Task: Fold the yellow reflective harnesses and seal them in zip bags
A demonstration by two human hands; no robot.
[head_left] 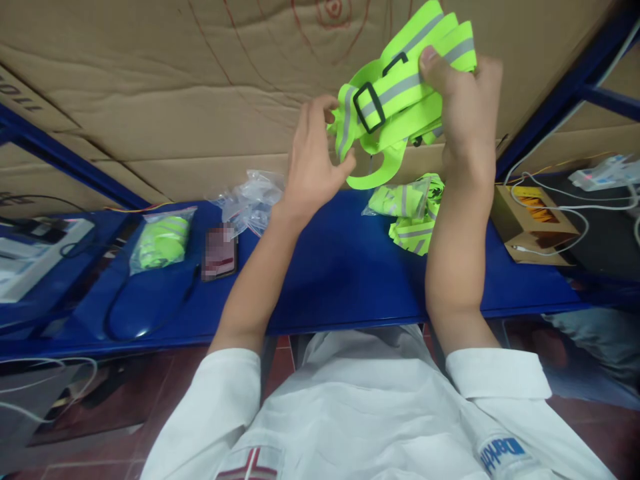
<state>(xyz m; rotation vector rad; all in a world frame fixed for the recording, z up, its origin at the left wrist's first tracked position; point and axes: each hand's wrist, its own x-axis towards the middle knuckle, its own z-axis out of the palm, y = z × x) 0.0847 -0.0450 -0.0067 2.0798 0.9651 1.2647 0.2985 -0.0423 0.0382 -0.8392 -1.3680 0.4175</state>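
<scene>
My right hand [463, 100] grips a folded bundle of neon-yellow reflective straps [400, 93], its thumb pressed on top. The bundle is held up above the table, in front of the cardboard. Each strap has a grey stripe, and black plastic slider buckles [369, 108] sit among the folds. Around the left end of the bundle curl the fingers and thumb of my left hand [317, 150]. One strap loop sags beneath the bundle. Below, more reflective straps [413, 230] lie on the blue table, partly in a clear bag and partly hidden by my right forearm.
On the blue table [345, 267] are a bagged strap bundle [163, 240], a phone [220, 252], crumpled clear plastic bags [255, 200] and a black cable. An open cardboard box [535, 223] stands at right near white cables. Cardboard sheets [200, 100] rise behind, between blue metal posts.
</scene>
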